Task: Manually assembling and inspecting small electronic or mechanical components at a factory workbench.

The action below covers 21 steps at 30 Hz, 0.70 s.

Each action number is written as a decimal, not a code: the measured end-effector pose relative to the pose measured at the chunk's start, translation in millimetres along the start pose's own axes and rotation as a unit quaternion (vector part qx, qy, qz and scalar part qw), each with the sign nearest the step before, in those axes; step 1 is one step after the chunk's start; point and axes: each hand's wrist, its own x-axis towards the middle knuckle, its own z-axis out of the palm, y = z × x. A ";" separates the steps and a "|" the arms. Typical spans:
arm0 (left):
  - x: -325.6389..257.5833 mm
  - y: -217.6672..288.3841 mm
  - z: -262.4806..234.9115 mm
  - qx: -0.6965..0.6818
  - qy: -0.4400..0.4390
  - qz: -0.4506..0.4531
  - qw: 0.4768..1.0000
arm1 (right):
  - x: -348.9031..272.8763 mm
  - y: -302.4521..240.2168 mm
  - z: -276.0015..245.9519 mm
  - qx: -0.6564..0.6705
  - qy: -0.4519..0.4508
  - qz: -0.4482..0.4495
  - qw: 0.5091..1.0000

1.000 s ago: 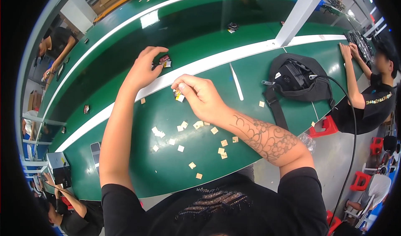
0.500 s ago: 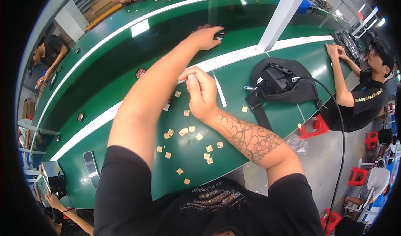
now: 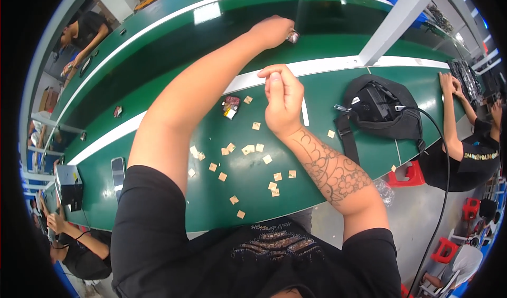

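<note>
My left hand reaches across the white rail over the sunken green strip at the far side. Its fingers are closed on a small reddish and silver part, mostly covered by the fingertips. Over the near green table hangs my right hand, fingers curled and thumb against the index finger; anything inside is hidden. A dark red and black part with a white and yellow face lies between my arms. Several small beige squares are scattered on the table below it.
At the right a black bag lies open, a black cable running from it. A phone is at the left. A white post rises from the white rail. Co-workers sit around; another small part lies on the strip.
The view has shifted, so the table sits further right and higher. My left hand has turned, and a reddish part now shows at its fingertips. The part between my arms has come into fuller view.
</note>
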 end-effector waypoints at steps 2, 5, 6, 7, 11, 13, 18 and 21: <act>-31.5 -7.8 -15.9 -0.037 0.037 0.023 0.998 | -0.6 -0.5 -1.1 0.005 -0.003 0.003 1.000; -106.3 6.2 -53.8 -0.105 0.001 -0.059 0.993 | -0.8 -2.2 2.7 0.020 0.010 0.003 1.000; -135.4 14.0 -68.7 -0.103 0.004 -0.076 0.992 | -0.7 -4.7 4.2 0.034 0.007 0.024 0.999; -166.9 20.3 -78.2 -0.101 0.008 -0.095 0.990 | -1.2 -6.0 6.5 0.050 0.003 0.046 0.998; -268.2 57.5 -81.0 -0.196 0.023 -0.230 0.953 | -1.7 -8.8 11.7 0.062 -0.013 0.050 0.997; -299.9 75.9 -81.8 -0.207 0.020 -0.243 0.947 | -3.5 -8.9 13.4 0.034 -0.045 0.053 0.997; -343.7 90.8 -77.9 -0.164 0.021 -0.249 0.954 | -12.8 -18.6 24.3 -0.019 -0.141 0.066 0.988; -353.8 96.1 -77.0 -0.108 0.037 -0.227 0.967 | -13.0 -19.0 21.7 -0.123 -0.208 0.025 0.970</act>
